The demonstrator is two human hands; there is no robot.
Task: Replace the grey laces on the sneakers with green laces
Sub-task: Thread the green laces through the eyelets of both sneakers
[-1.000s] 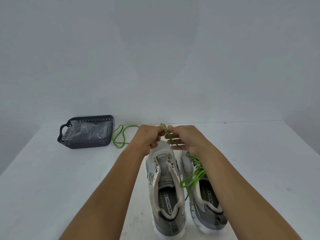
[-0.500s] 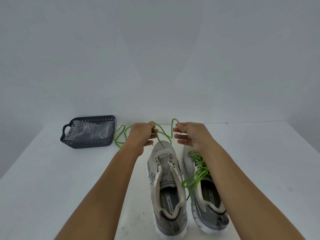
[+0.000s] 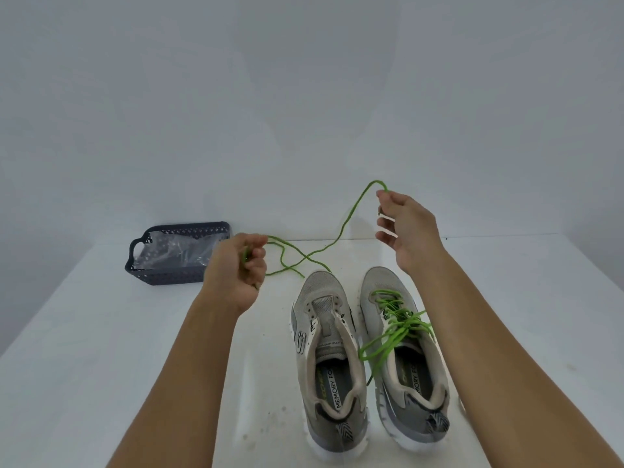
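Two grey sneakers stand side by side on the white table, toes pointing away from me. The left sneaker has bare eyelets and no lace. The right sneaker is threaded with a green lace tied loosely over its tongue. A second, loose green lace hangs in the air beyond the toes. My left hand is closed around one part of it, left of the shoes. My right hand pinches the other part higher up, above the right sneaker's toe. No grey laces are visible.
A dark blue plastic basket with a clear plastic bag inside sits at the back left of the table, just behind my left hand. A plain pale wall rises behind the table's far edge.
My hands have drawn apart, the left going left and the right rising up and to the right. The loose green lace has stretched out between them and lifted off the table.
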